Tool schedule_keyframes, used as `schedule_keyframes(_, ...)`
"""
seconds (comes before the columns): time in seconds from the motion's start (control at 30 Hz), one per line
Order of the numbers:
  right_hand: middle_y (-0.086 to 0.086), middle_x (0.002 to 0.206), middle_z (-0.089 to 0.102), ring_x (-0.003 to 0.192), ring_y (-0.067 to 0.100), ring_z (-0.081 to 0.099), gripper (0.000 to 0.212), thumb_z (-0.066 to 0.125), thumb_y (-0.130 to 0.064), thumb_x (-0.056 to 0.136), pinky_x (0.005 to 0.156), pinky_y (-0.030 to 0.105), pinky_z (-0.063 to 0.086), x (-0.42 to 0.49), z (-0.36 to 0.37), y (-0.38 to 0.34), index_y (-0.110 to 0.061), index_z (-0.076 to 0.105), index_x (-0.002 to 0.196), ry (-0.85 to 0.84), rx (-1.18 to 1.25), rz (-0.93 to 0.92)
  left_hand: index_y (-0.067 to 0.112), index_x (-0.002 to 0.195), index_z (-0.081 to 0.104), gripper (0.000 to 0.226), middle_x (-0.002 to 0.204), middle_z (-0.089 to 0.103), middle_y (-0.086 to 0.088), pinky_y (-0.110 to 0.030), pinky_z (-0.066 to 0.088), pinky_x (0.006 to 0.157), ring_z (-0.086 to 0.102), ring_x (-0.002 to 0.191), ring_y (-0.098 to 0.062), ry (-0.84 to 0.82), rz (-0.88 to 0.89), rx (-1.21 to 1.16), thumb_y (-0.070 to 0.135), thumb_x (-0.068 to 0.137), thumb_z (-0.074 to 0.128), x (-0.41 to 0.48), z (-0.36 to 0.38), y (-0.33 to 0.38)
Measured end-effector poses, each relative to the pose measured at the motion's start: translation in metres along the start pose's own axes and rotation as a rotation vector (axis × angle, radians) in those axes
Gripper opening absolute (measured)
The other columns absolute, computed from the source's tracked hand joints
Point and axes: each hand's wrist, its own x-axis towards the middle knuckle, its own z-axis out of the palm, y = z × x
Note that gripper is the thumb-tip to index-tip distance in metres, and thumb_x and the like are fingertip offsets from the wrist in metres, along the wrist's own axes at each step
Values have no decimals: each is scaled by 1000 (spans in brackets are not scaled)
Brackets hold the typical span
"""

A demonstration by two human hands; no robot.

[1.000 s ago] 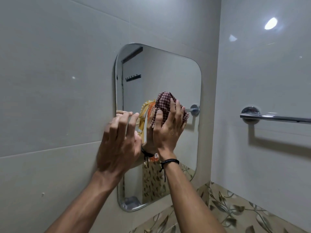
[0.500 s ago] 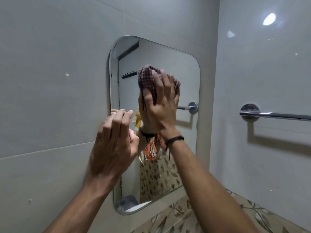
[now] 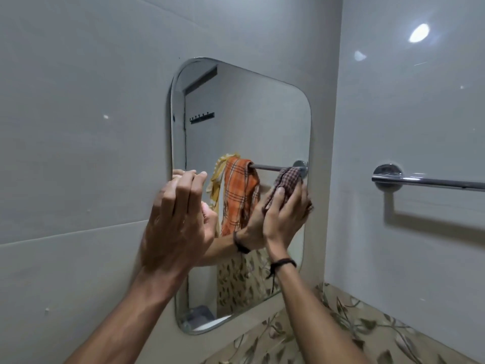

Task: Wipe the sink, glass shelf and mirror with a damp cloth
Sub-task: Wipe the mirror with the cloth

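A rounded rectangular mirror (image 3: pixel 252 122) hangs on the grey tiled wall. My right hand (image 3: pixel 284 219) presses a bunched dark-red checked cloth (image 3: pixel 287 179) against the glass near the mirror's right edge, about mid-height. My left hand (image 3: pixel 178 222) rests with curled fingertips on the mirror's left edge and holds nothing. The mirror reflects both hands and orange and yellow towels on a rail. The sink and the glass shelf are out of view.
A chrome towel rail (image 3: pixel 425 181) is fixed to the right-hand wall, close to the corner. A band of leaf-patterned tiles (image 3: pixel 354 329) runs below the mirror and along the right wall. A ceiling light glares on the upper right tiles.
My right hand has swept the cloth from the mirror's upper middle down and to the right edge. My left hand has stayed on the left edge.
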Motion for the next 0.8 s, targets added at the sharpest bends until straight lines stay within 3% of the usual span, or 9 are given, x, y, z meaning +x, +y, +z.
schedule_keyframes(0.1, 1, 165, 23, 155, 20, 11, 63, 28, -54, 102, 125, 51, 5, -23, 2, -23, -23, 28, 156, -92, -11, -227, 3, 144, 48, 51, 139, 55, -17, -43, 42, 110, 53, 126, -35, -11, -6, -4, 18, 95, 45, -1, 1, 0)
schedule_keyframes(0.2, 4, 165, 25, 155, 24, 10, 59, 30, -55, 101, 124, 53, 2, 7, 11, -67, -27, 28, 154, -172, -5, -561, 4, 144, 48, 51, 140, 55, -16, -42, 41, 111, 54, 127, -35, -18, -11, 11, 18, 95, 46, -2, 1, 0)
schedule_keyframes(0.27, 4, 164, 27, 154, 25, 13, 58, 36, -52, 100, 124, 55, 4, 42, 18, -96, -29, 31, 153, -194, 53, -625, 4, 144, 48, 51, 140, 55, -15, -42, 42, 111, 55, 126, -36, -26, -10, 20, 18, 95, 45, -2, 0, 0)
schedule_keyframes(0.37, 1, 163, 28, 153, 22, 17, 57, 40, -47, 101, 122, 56, 10, 97, 24, -113, -27, 34, 153, -143, 83, -505, 5, 145, 47, 51, 141, 54, -15, -43, 43, 110, 54, 127, -36, -62, -16, 11, 20, 96, 44, -1, -1, -2)
schedule_keyframes(0.47, 2, 161, 33, 150, 19, 23, 60, 37, -53, 99, 123, 51, 12, 130, 19, -89, -25, 38, 152, -72, 49, -242, 8, 144, 48, 50, 141, 53, -13, -41, 43, 107, 49, 128, -32, -91, -22, -32, 23, 96, 46, 3, -5, -5)
schedule_keyframes(0.6, 3, 158, 38, 147, 19, 31, 67, 32, -59, 95, 123, 46, 15, 82, 9, -31, -25, 41, 151, 3, 42, 34, 9, 134, 59, 42, 131, 60, -10, -40, 44, 97, 52, 120, -28, -94, 34, -73, 26, 98, 49, 15, -13, -13)
schedule_keyframes(0.7, 5, 156, 41, 146, 22, 34, 61, 34, -53, 99, 120, 51, 21, 4, 1, -1, -20, 43, 149, 78, 24, 75, 14, 122, 66, 32, 113, 69, -5, -40, 49, 74, 62, 102, -26, -144, 60, -37, 26, 96, 50, 34, -29, -13)
schedule_keyframes(0.8, 1, 163, 28, 152, 20, 22, 60, 31, -51, 102, 124, 50, 12, -62, -1, 3, -21, 35, 154, -26, 7, 26, 19, 109, 67, 22, 93, 73, -3, -29, 44, 50, 69, 77, -26, -231, 54, -79, 29, 95, 52, 69, -45, -19)
